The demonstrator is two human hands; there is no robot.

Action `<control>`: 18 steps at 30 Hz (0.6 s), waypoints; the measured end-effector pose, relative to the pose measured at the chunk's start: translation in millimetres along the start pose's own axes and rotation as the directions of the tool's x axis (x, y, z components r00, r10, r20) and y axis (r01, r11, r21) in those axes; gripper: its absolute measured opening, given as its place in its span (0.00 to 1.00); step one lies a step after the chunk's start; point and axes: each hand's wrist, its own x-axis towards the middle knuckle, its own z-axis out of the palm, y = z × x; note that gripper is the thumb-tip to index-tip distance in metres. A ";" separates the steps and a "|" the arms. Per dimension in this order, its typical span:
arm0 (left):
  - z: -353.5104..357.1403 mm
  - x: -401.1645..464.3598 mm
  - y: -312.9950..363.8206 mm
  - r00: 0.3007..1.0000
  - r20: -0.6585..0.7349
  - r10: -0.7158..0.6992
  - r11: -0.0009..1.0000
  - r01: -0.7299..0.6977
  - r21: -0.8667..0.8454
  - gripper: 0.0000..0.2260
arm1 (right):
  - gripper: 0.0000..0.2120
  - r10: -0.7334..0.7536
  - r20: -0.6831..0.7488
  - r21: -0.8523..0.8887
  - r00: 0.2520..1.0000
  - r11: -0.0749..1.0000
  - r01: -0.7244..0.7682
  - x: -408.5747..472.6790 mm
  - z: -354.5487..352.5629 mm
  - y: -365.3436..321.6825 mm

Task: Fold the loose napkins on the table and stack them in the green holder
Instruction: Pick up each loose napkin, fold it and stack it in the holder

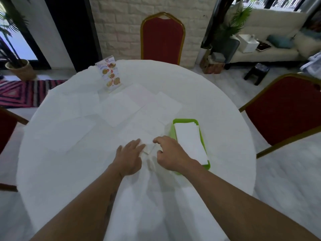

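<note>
While both hands work at the near middle of the round white desk (217, 105), the clutter around them is worth a look. The left hand (129, 158) lies flat with straight fingers (139, 145) pressing on a loose napkin (137, 134), and the right hand (169, 153) has its fingers curled, pinching up a bit of that same napkin just beside the left fingertips. It's white on white and kinda blurry, so the napkin's exact edges are hard to make out.

Just right of the right hand sits the green holder (176, 121), with a stack of folded napkins (190, 140) already lying in it. The right wrist covers the holder's near-left corner.

Further back there are more loose napkins spread flat and overlapping: one in the middle (119, 108), one behind the holder (165, 106), and one off to the left (79, 105). A standing menu card (109, 73) with food pics is at the far left edge of the desk, right behind those sheets.

Around the desk: a red chair with gold frame (162, 39) on the far side, another red chair (284, 112) on the right, a striped rug (26, 91) and a potted plant in a basket (20, 68) on the left, and a white sofa (271, 32) far right.
</note>
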 end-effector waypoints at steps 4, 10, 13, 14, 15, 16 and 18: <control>-1.0 -25.6 -13.9 1.000 0.021 0.018 1.000 -0.018 -0.006 0.27 | 0.25 0.050 0.012 0.037 0.999 0.998 -0.050 -7.1 17.5 -11.0; 4.6 -77.8 -23.7 0.999 0.029 0.028 0.998 -0.026 -0.064 0.27 | 0.30 0.192 0.091 0.071 0.977 0.977 -0.199 -19.8 48.5 -17.9; 11.4 -101.7 -30.1 0.998 0.017 0.067 0.993 -0.065 -0.101 0.26 | 0.31 0.266 0.073 0.026 0.961 0.963 -0.268 -25.2 64.8 -11.8; 14.1 -109.5 -32.2 0.996 0.013 0.085 0.990 -0.083 -0.112 0.25 | 0.31 0.291 0.055 -0.001 0.955 0.956 -0.292 -27.3 69.5 -9.0; 16.3 -117.8 -34.1 0.995 0.011 0.103 0.988 -0.101 -0.119 0.24 | 0.32 0.316 0.035 -0.019 0.948 0.949 -0.316 -30.2 74.2 -6.8; 18.1 -124.0 -35.9 0.993 0.008 0.120 0.985 -0.118 -0.124 0.24 | 0.32 0.338 0.010 -0.018 0.941 0.941 -0.338 -32.0 78.1 -3.8; 21.1 -135.0 -38.4 0.990 0.007 0.144 0.982 -0.142 -0.122 0.23 | 0.30 0.393 -0.047 0.066 0.918 0.918 -0.390 -35.7 86.3 0.4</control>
